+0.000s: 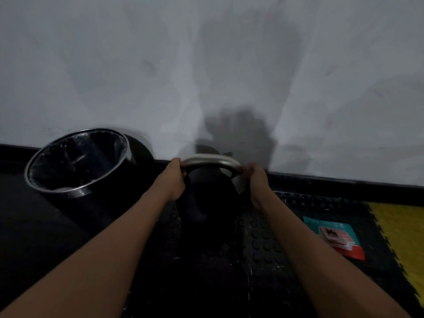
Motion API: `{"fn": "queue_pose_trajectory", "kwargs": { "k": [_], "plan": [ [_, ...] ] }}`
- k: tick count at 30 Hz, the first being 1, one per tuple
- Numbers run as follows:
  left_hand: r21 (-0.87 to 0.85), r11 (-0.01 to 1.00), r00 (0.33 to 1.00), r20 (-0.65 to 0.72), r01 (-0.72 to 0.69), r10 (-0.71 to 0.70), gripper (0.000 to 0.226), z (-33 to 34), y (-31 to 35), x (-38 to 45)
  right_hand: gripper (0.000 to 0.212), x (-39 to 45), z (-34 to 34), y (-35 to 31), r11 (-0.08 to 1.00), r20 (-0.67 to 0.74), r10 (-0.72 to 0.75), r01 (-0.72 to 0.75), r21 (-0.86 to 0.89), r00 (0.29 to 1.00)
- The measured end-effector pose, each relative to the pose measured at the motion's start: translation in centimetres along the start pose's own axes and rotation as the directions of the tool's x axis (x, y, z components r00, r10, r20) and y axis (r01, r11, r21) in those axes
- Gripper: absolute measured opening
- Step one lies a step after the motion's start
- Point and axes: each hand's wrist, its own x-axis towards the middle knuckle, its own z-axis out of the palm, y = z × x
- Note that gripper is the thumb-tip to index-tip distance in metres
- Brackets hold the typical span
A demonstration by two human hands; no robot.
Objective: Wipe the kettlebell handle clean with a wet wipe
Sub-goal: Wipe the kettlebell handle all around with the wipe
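You are gripping the kettlebell handle with both hands, left and right, fingers closed on its ends, the wipes pack lying unopened right of it, wiping not yet begun.

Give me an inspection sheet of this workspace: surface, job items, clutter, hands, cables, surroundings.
Surface: black studded mat; yellow tile at the right edge.
Job's things: kettlebell upright on the mat, metal handle on top; wipes pack flat on the mat to its right. No loose wipe seen.
Clutter: nothing seen.
Grippers: left hand and right hand each grip one end of the handle, fingers curled round it.
Cables: nothing seen.
Surroundings: lined bin to the left, against a grey wall with a black skirting.
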Motion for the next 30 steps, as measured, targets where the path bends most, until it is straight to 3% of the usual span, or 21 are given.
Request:
{"fn": "queue_pose_trajectory", "kwargs": {
  "k": [2,6,12,22,30],
  "plan": [
    [0.003,1.000,1.000,-0.005,0.005,-0.005,0.029,0.1,-0.1,0.0,0.033,-0.4,-0.4,0.0,0.999,0.005,-0.021,0.021,-0.027,1.000],
    [0.009,1.000,1.000,-0.001,-0.003,0.003,0.030,0.1,-0.1,0.1,0.029,-0.3,-0.9,0.9,0.946,-0.005,-0.153,0.145,-0.289,0.988],
    [0.006,1.000,1.000,0.007,0.007,-0.007,0.031,0.0,-0.2,0.1,0.031,-0.7,-1.5,1.7,0.758,0.083,-0.359,0.342,-0.556,0.930],
    [0.068,0.998,1.000,0.003,0.006,-0.006,0.021,-0.5,-0.1,-0.2,0.037,-0.9,-1.6,2.0,0.703,0.079,-0.412,0.372,-0.606,0.908],
    [0.081,0.997,1.000,0.009,0.004,-0.004,0.025,-0.7,-0.3,-0.6,0.032,-0.7,0.0,2.6,0.751,-0.015,-0.457,0.376,-0.543,0.889]
  ]
}}
